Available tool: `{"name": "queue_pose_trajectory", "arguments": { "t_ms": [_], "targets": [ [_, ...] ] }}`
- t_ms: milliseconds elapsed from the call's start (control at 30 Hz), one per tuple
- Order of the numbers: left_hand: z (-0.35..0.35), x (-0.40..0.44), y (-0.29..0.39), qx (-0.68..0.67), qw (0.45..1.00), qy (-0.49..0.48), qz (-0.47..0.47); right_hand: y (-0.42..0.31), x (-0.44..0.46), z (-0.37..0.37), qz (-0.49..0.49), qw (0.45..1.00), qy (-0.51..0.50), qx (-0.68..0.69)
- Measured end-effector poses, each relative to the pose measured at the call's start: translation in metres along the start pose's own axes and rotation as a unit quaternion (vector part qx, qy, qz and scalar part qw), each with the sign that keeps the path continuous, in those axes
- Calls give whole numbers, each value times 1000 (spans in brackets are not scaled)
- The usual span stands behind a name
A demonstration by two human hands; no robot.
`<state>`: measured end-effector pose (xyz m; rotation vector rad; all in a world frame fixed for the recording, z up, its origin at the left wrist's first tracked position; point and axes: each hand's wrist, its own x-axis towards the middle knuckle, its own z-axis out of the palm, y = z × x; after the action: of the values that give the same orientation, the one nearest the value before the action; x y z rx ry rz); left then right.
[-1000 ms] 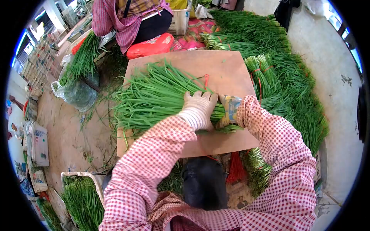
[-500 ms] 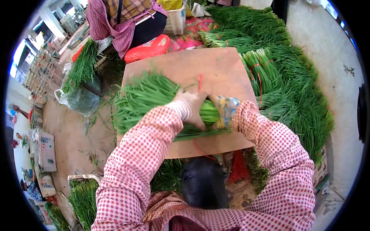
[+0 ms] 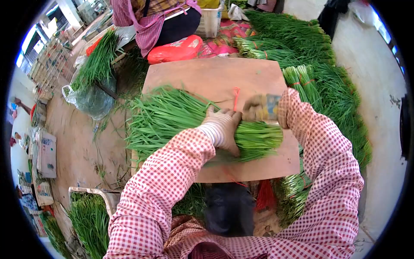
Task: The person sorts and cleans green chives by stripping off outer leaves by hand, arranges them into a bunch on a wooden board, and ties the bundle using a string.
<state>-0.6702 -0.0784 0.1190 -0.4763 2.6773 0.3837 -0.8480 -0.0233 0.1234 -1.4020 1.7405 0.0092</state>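
A thick bundle of garlic chives point(image 3: 166, 118) lies across the brown board point(image 3: 207, 73), leaves to the left and pale-green stalk ends to the right. My left hand point(image 3: 223, 129), in a light glove, is wrapped over the bundle's middle and presses it on the board. Just above the stalks is my right hand point(image 3: 261, 107), in a yellowish glove with a blue-patterned cuff. It is smeared by motion, so its grip is unclear. A red tie point(image 3: 236, 98) sticks out behind the bundle, close to the right hand's fingers, and its lower end hangs at the board's front edge.
Tied chive bunches point(image 3: 302, 82) and heaps of chives point(image 3: 332, 108) line the right side. A co-worker point(image 3: 159, 21) sits beyond the board near a red bag point(image 3: 177, 49). Red ties point(image 3: 265, 196) hang below the board, beside a black bag point(image 3: 228, 207). A crate of chives point(image 3: 88, 220) stands at lower left.
My right hand has come off the stalk ends and moved up and right, exposing them. My left hand stays on the bundle. The whole view has shifted slightly.
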Motion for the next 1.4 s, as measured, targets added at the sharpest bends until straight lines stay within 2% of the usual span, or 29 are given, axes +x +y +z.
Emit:
{"name": "queue_pose_trajectory", "arguments": {
  "t_ms": [67, 100, 167, 200, 233, 267, 533, 600, 633, 700, 767, 833, 867, 933, 1067, 1133, 1267, 1333, 1400],
  "targets": [
    [4, -2, -3, -13, 1000, 4, 0, -27, 11, -17, -12, 982, 155, -108],
    [5, -2, -4, -19, 1000, 4, 7, -27, 28, -18, -15, 982, 152, -111],
    [8, -1, -4, -26, 1000, 3, 2, -18, 75, -7, -222, 930, 218, -195],
    [11, -1, -5, -26, 999, 24, 8, -23, 94, 1, -224, 930, 215, -196],
    [11, -1, -5, -26, 999, 45, 14, -34, 112, 10, -70, 976, 196, -60],
    [8, -3, -5, -28, 999, 37, 16, -39, 124, 15, 89, 979, 168, 76],
    [12, -1, -13, -57, 997, 42, 42, -32, 138, 15, 236, 966, 35, 103],
    [15, -2, -14, -67, 994, 63, 50, -37, 135, 2, 134, 979, 83, -131],
    [14, -1, -14, -70, 994, 66, 49, -40, 134, -8, 79, 961, 105, -244],
    [12, -2, -16, -78, 995, 35, 55, -46, 139, -28, -39, 878, 143, -455],
    [16, -3, -19, -84, 992, 65, 63, -61, 163, -68, -90, 856, 305, -407],
    [18, 0, -20, -104, 990, 55, 74, -105, 147, -91, -155, 840, 481, -200],
    [16, -3, -19, -99, 991, 61, 69, -121, 141, -102, -191, 821, 517, -149],
    [19, -1, -20, -100, 991, 64, 68, -122, 136, -97, -189, 834, 492, -164],
    [12, -3, -18, -96, 993, 38, 64, -41, 138, -51, -140, 919, 243, -277],
    [14, -2, -17, -99, 993, 49, 49, -16, 125, -11, -100, 939, 165, -286],
    [19, -4, -14, -65, 993, 86, 47, -17, 121, 11, -87, 943, 146, -287],
    [17, -3, -17, -60, 990, 116, 52, -41, 128, -1, -121, 926, 188, -304],
    [13, 4, -16, -75, 995, 8, 68, -85, 136, -20, -195, 895, 293, -274]
  ]
}}
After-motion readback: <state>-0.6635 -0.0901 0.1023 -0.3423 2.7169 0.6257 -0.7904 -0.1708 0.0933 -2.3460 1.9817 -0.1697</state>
